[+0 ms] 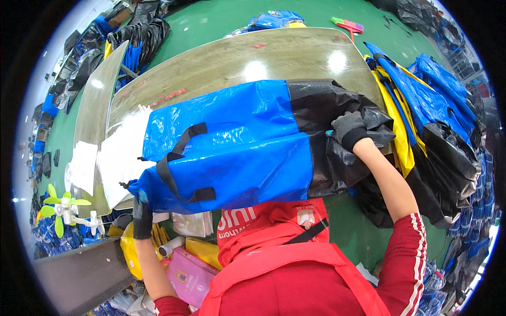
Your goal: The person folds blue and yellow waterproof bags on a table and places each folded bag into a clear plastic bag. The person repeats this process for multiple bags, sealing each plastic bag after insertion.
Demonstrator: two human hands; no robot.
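A large blue and black woven-plastic bag (237, 126) lies across the wooden table, its black webbing handle (176, 181) looping over the blue part. My left hand (141, 217), in a dark glove, pinches the bag's near left blue corner beside a dark cord end; some of its fingers are hidden under the edge. My right hand (349, 129), in a grey-black glove, is closed on the crumpled black end at the right. The near edge of the bag hangs over my red apron (284, 263).
White sheets (122, 158) lie at the table's left end. Blue, yellow and black bags (421, 105) are heaped at the right. A small green-bladed fan (64, 204) stands at left, yellow and pink packs (192, 276) sit below, and a broom (349, 26) lies beyond the table (311, 52).
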